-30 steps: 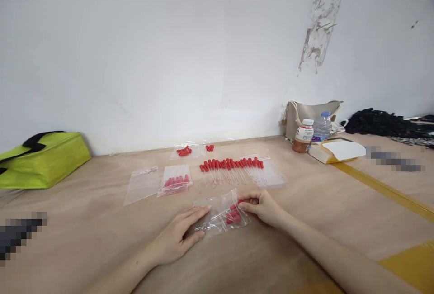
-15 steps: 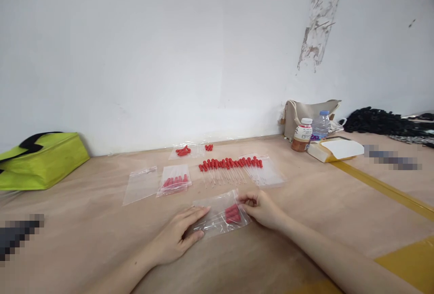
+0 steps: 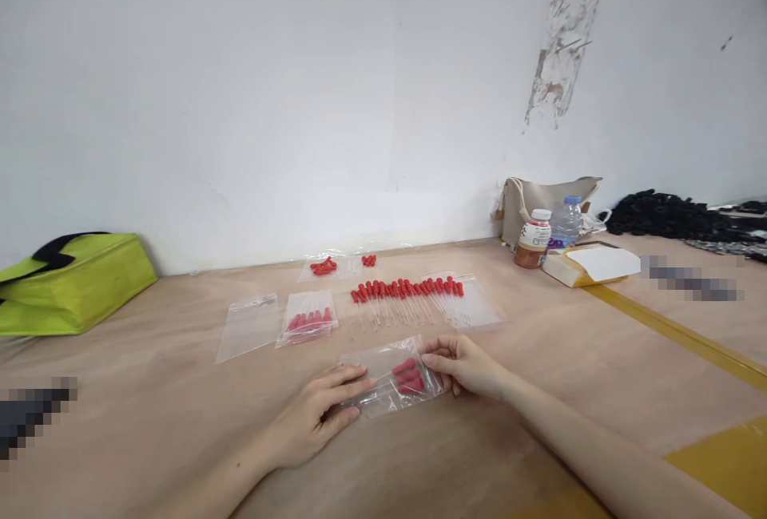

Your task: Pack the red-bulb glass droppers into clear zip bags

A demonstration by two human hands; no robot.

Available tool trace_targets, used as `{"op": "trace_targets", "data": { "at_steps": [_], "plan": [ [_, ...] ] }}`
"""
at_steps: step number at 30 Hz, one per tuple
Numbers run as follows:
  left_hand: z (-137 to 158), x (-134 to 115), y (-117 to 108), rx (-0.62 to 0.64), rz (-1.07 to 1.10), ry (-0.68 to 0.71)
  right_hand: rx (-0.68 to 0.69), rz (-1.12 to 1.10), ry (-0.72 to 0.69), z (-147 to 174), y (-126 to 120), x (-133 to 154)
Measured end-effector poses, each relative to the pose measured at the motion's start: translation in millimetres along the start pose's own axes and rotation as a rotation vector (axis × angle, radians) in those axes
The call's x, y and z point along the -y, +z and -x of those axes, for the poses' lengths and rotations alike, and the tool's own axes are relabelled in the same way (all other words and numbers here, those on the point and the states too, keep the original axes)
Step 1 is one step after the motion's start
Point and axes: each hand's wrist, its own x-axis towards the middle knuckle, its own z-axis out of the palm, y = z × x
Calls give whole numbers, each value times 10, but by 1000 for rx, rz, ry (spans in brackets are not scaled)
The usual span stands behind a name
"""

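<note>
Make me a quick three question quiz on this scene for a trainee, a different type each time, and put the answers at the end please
1. Multiple choice: Which hand is nearer the red bulbs inside the clear bag being handled? A) left B) right C) both equally near
2. True or false: In the picture, the lime-green bag is to the left of the clear bag.
3. Fill in: The blue-capped bottle stands beside a second bottle with a ____ cap.

Key:
1. B, the right hand
2. True
3. white
</note>
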Motion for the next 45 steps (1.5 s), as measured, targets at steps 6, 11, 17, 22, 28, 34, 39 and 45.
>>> {"op": "trace_targets", "data": {
  "at_steps": [6,11,17,22,28,34,39,45],
  "plan": [
    [3,-13,-13,16,6,-19,-254,138,-93,-103,-190,-63],
    [13,-20,-6,22,21,-35,-571,474,-122,-436,-691,-96],
    [16,-6,0,6,34,-26,-722,727,-15,-834,-993,63],
    [21,8,14,7,31,-15,-740,828,86,-1024,-924,123],
    [34,-12,4,-4,21,-24,-717,804,124,-1054,-860,248],
    [22,-22,-11,-23,37,-14,-682,662,29,-710,-762,365],
    [1,-22,-18,-22,54,-2,-562,38,-182,-314,-418,120],
    [3,-19,-5,-14,50,-13,-574,-359,-227,-195,-214,-103]
  ]
}}
